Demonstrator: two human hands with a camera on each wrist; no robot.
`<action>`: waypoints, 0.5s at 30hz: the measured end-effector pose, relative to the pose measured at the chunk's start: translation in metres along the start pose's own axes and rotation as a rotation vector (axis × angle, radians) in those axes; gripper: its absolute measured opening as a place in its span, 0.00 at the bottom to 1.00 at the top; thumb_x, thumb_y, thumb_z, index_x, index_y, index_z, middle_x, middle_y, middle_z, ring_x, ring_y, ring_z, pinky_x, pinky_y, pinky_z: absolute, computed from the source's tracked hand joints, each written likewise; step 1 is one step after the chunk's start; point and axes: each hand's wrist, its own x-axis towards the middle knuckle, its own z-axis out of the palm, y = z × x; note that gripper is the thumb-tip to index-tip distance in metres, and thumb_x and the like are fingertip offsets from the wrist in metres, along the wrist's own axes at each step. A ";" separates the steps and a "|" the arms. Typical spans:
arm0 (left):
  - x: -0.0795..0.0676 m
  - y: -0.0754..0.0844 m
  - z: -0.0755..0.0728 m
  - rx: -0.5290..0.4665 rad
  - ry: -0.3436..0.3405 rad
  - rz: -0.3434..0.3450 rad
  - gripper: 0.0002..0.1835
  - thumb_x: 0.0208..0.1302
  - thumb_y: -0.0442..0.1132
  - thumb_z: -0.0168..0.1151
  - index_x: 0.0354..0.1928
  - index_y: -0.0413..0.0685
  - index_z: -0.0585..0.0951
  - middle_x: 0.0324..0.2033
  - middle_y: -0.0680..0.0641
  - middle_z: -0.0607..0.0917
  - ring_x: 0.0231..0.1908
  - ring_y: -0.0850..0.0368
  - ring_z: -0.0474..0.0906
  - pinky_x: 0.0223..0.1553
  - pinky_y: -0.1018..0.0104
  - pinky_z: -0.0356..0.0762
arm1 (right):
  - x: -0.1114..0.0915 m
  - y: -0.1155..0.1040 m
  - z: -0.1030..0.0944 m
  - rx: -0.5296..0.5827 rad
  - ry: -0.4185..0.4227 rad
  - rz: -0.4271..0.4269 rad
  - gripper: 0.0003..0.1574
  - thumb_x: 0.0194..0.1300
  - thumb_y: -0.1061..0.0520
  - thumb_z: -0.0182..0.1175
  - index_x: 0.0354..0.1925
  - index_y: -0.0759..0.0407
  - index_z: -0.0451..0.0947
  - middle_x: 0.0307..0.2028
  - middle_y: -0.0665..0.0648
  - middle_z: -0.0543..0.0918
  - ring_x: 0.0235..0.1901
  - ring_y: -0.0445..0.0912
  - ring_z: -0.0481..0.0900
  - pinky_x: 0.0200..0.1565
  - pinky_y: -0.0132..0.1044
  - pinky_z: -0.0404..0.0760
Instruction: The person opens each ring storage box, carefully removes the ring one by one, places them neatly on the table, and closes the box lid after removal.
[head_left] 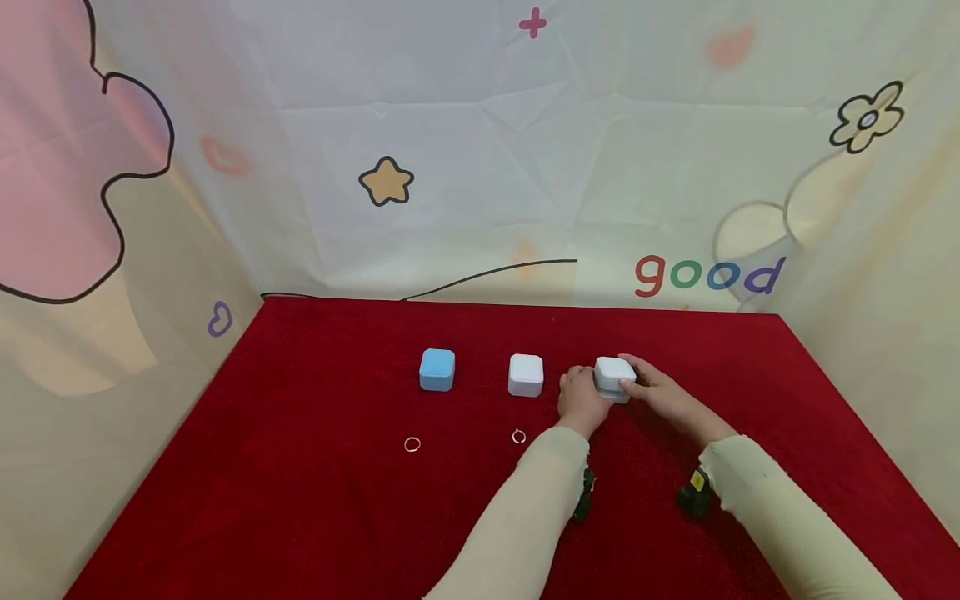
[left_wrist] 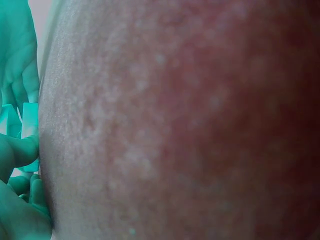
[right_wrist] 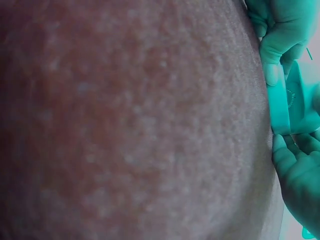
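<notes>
The head view looks forward and down over the red tabletop (head_left: pixel 300 508), while the wrist views, mostly close-up skin (left_wrist: pixel 150 120), share at opposite margins the left hand (head_left: pixel 581 396), right hand (head_left: pixel 663 397) and held white box (head_left: pixel 612 371).

One box (head_left: pixel 437 370) is light blue, two boxes (head_left: pixel 526 375) (head_left: pixel 612 367) white, the cloth (head_left: pixel 300 483) red, the backdrop (head_left: pixel 465 75) cartoon-printed.

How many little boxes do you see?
3. The blue box is on the left, the middle white box comes next, and the right white box is held by the left hand and right hand. Those hands could hide another.
</notes>
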 end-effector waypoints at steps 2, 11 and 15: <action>-0.001 0.001 -0.002 0.000 0.000 0.003 0.25 0.61 0.38 0.73 0.61 0.43 0.81 0.61 0.46 0.81 0.58 0.51 0.75 0.59 0.61 0.80 | 0.000 -0.001 -0.001 -0.004 0.000 0.004 0.44 0.80 0.51 0.50 0.79 0.69 0.43 0.75 0.77 0.52 0.72 0.72 0.54 0.72 0.73 0.58; -0.004 0.001 -0.004 -0.003 -0.003 0.006 0.24 0.61 0.38 0.73 0.60 0.43 0.81 0.60 0.46 0.81 0.57 0.52 0.75 0.58 0.61 0.80 | 0.002 -0.004 -0.001 0.013 -0.005 0.006 0.39 0.82 0.51 0.46 0.78 0.68 0.47 0.72 0.76 0.57 0.69 0.69 0.58 0.72 0.70 0.61; -0.005 0.002 -0.006 0.007 0.001 0.015 0.24 0.62 0.39 0.73 0.60 0.43 0.81 0.60 0.46 0.81 0.57 0.52 0.75 0.58 0.61 0.80 | 0.005 -0.006 -0.004 0.039 -0.012 0.016 0.38 0.83 0.49 0.43 0.78 0.68 0.48 0.71 0.75 0.60 0.68 0.67 0.61 0.72 0.67 0.63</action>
